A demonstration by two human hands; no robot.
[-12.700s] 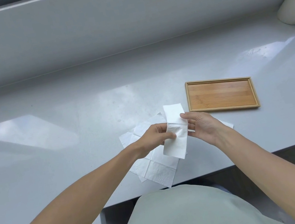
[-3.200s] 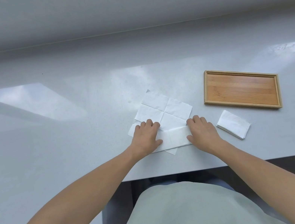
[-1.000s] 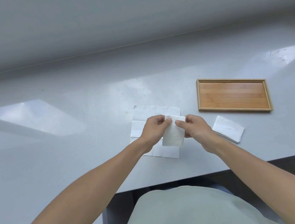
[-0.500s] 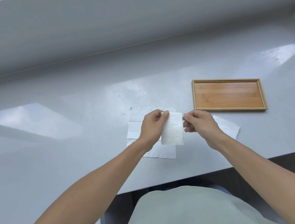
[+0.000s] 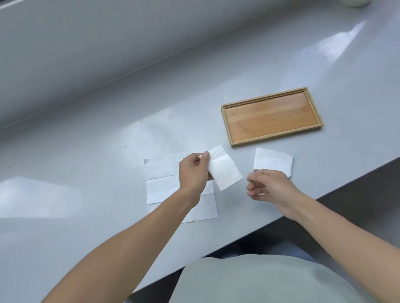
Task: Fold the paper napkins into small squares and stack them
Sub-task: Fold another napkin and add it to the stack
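white, thin folded paper napkin (image 5: 223, 167) hangs over the grey worktop (image 5: 92, 186), pinched at its far corner by the left hand (image 5: 193, 172). right hand (image 5: 266, 185) is near, loosely curled, holding nothing. it looks light, soft, easily torn; better to hold it by the folded edge.

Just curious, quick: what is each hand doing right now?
Left hand: pinches a small folded white paper napkin.
Right hand: holds nothing, fingers loosely curled.
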